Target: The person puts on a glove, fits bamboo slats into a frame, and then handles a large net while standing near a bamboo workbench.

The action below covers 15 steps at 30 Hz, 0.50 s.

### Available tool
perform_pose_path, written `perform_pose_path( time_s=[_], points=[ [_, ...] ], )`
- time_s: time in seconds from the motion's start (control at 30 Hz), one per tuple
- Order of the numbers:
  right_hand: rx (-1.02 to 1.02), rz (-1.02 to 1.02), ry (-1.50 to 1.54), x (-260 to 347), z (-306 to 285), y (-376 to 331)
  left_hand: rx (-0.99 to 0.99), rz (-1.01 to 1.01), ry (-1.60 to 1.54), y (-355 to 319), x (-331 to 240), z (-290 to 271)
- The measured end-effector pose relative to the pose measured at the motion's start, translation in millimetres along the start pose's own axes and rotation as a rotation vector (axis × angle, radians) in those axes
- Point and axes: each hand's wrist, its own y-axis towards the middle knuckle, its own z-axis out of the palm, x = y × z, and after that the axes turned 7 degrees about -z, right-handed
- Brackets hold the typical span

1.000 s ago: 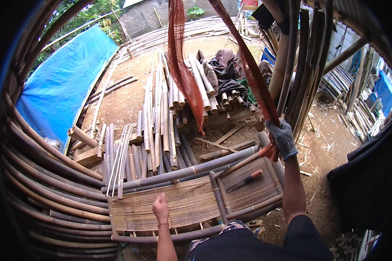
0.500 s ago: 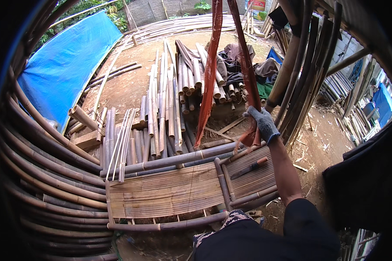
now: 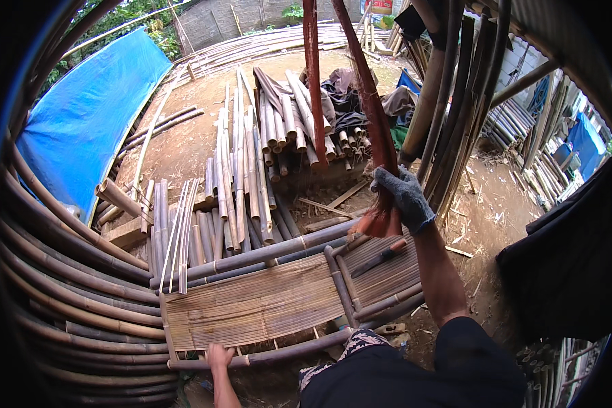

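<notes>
My right hand (image 3: 406, 197), in a grey knitted glove, is closed round a hanging strip of reddish-brown netting (image 3: 370, 102). Its frayed lower end spreads below the fist, over the bench's right part. A second length of the same netting (image 3: 313, 88) hangs to the left. My bare left hand (image 3: 219, 355) is closed on the front bamboo rail (image 3: 279, 354) of a low bench at its left end. The bench's slatted bamboo top (image 3: 251, 299) lies between my hands. A dark-bladed knife with an orange-brown handle (image 3: 391, 250) rests on the right section.
Bamboo poles (image 3: 234, 163) lie stacked behind the bench, some under dark cloth (image 3: 347, 95). Curved poles (image 3: 81, 299) crowd the left side. A blue tarpaulin (image 3: 92, 115) hangs at far left. Upright poles (image 3: 455, 102) stand close to my right hand. Black cloth (image 3: 557, 258) hangs at right.
My left hand has come into view from below and onto the bench's front rail. My right hand still holds the netting, whose loose left length has shifted. The whole view has turned slightly.
</notes>
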Motion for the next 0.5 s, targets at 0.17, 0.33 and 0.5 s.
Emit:
perform_pose_path(
  time_s=[0.17,0.33,0.5],
  points=[
    [0.099,0.083,0.049,24,4,-9,0.242,0.755,0.035,31,-246,-170],
    [0.072,0.139,0.077,27,-35,-5,-0.223,0.906,-0.214,-59,-433,-312],
    [0.126,0.184,0.111,35,-47,0,-0.022,1.052,-1.374,-58,-543,-365]
  ],
)
